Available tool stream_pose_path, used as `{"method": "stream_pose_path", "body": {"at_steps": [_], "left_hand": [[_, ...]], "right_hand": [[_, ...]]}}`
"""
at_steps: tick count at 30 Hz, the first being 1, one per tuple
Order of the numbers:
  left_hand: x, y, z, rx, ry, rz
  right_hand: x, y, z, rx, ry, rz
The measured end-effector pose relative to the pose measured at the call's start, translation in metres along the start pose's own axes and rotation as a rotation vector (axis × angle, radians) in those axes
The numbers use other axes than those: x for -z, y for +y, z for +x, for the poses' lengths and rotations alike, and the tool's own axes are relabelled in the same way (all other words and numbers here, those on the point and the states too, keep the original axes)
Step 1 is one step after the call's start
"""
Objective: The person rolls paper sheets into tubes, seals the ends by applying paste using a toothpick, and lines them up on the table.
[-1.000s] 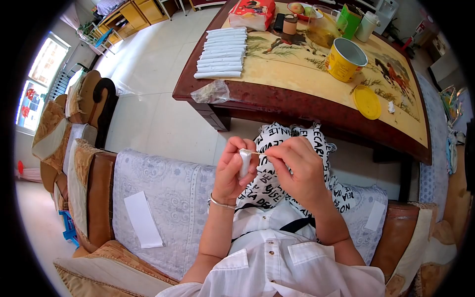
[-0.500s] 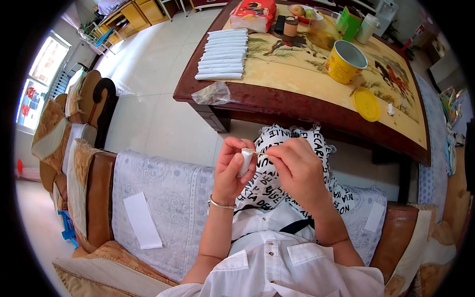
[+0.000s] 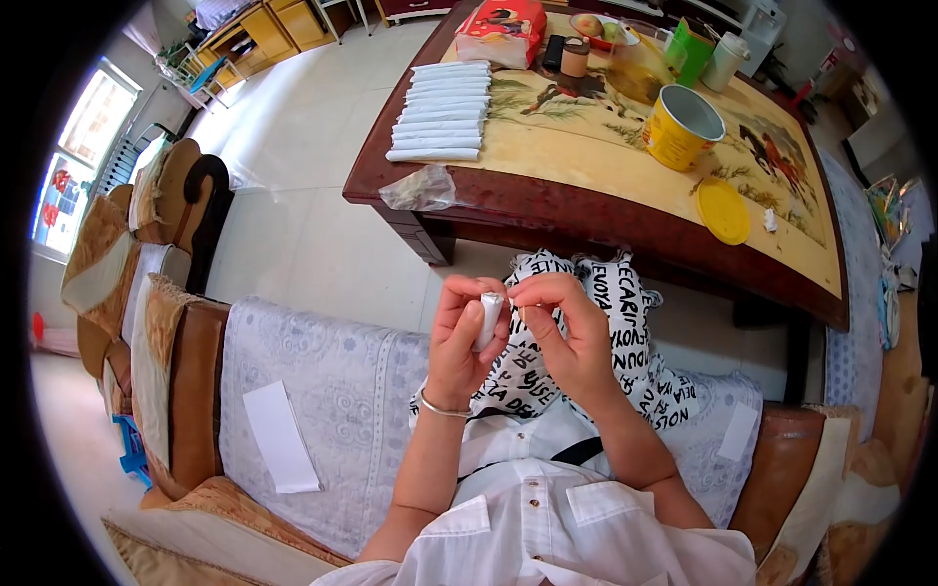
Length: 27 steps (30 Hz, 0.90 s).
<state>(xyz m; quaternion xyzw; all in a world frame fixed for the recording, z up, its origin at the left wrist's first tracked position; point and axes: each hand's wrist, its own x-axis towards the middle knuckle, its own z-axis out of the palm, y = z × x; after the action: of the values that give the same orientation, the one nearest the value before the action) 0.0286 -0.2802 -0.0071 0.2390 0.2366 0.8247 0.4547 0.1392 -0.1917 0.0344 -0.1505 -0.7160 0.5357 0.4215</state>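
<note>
My left hand (image 3: 462, 337) is wrapped round a white paper roll (image 3: 490, 322), held upright with its top end showing above the fingers. Close beside that top end, my right hand (image 3: 572, 332) has its thumb and fingers drawn together. A bit of a thin tan stick (image 3: 524, 314) shows at the right hand's fingers; most of it is hidden. Beyond both hands, a row of several similar white paper rolls (image 3: 440, 112) lies on the table (image 3: 557, 210). A crumpled clear plastic bag (image 3: 420, 188) rests at the table's near left corner.
A yellow can (image 3: 674, 132) stands open on the table, with its yellow lid (image 3: 723, 211) lying nearer the edge. Farther back are a red package (image 3: 500, 31), a jar (image 3: 575, 57) and a fruit bowl (image 3: 625, 37). White paper strips (image 3: 280, 437) lie on the sofa cover.
My right hand has turned and come closer to the top of the roll. The thin stick, earlier reaching across to the roll's end, is now mostly hidden. My left hand has barely moved.
</note>
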Motion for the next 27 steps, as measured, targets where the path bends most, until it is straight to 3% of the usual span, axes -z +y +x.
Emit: {"method": "stream_pose_path", "body": {"at_steps": [13,16,18,24,27], "left_hand": [[-0.003,-0.007,-0.004,0.065,0.055,-0.046],[0.000,-0.009,-0.004,0.101,0.141,-0.038],[0.004,-0.011,-0.002,0.167,0.222,-0.144],[0.013,-0.010,0.001,0.206,0.302,-0.233],[0.011,-0.011,0.002,0.247,0.330,-0.340]], "right_hand": [[-0.003,0.020,0.000,0.233,-0.004,-0.140],[-0.003,0.028,-0.001,0.101,-0.059,-0.105],[-0.007,0.033,-0.002,-0.236,-0.049,0.404],[-0.010,0.052,-0.004,-0.130,-0.104,0.138],[-0.009,0.054,-0.001,-0.226,-0.020,0.347]]}}
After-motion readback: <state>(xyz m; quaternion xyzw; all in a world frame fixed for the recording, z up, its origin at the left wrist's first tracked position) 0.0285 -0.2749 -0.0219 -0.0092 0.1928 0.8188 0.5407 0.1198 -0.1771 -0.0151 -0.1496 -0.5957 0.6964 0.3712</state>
